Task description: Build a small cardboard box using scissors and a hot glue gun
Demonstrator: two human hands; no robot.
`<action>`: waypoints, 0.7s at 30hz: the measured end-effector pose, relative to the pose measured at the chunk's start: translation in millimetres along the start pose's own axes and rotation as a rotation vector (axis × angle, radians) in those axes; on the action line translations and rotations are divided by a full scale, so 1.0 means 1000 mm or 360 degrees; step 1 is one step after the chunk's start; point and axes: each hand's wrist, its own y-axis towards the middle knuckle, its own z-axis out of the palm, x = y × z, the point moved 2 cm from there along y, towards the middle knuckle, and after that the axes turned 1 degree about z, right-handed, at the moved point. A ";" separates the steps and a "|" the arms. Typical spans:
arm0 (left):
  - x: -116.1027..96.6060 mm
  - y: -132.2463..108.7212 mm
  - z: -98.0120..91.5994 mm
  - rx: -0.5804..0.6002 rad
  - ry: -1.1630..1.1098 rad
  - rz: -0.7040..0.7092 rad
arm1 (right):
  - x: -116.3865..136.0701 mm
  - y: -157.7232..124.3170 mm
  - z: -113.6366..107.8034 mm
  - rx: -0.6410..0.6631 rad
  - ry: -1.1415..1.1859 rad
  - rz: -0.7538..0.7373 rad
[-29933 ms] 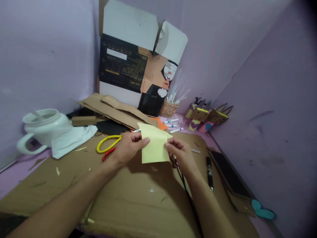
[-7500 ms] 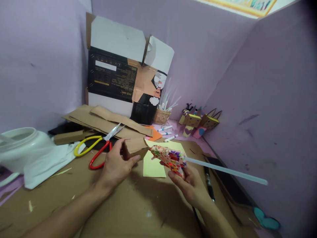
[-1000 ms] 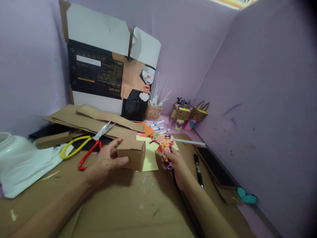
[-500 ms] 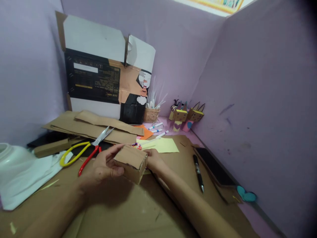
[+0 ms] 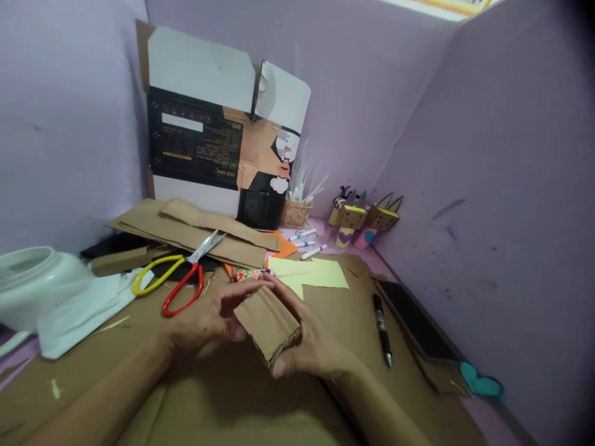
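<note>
A small brown cardboard box (image 5: 267, 319) is held up over the cardboard-covered table, tilted with one corner toward me. My left hand (image 5: 209, 319) grips its left side, thumb on the near face and fingers behind. My right hand (image 5: 309, 341) wraps its right side, thumb at the lower near corner, fingers round the far edge. Beyond my left hand lie scissors (image 5: 188, 269) with one yellow and one red handle, blades spread apart. Behind the box are pale yellow paper (image 5: 325, 272) and a colourful patterned piece (image 5: 248, 274), partly hidden by my fingers.
Cut cardboard strips (image 5: 199, 232) lie at the back left, below a flattened carton (image 5: 195, 136) leaning on the wall. At left stands a white container (image 5: 41, 279). A pen (image 5: 382, 331) and a dark phone-like slab (image 5: 418, 319) lie right. Cardboard animal figures (image 5: 353, 217) stand behind.
The box has turned and now sits tilted between both hands. My right hand has come from behind it to its right side, thumb now on the near corner. The view has shifted left.
</note>
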 end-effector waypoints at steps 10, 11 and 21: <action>-0.012 0.000 0.001 -0.0520 0.0732 0.0200 | -0.013 -0.002 -0.019 -0.0363 -0.0306 -0.0102; -0.017 -0.003 0.000 -0.0597 0.0903 0.0339 | -0.015 -0.002 -0.020 -0.0365 -0.0325 -0.0102; -0.033 -0.018 0.033 -0.0152 0.2240 0.1451 | -0.014 -0.001 -0.027 -0.0379 -0.0445 0.0095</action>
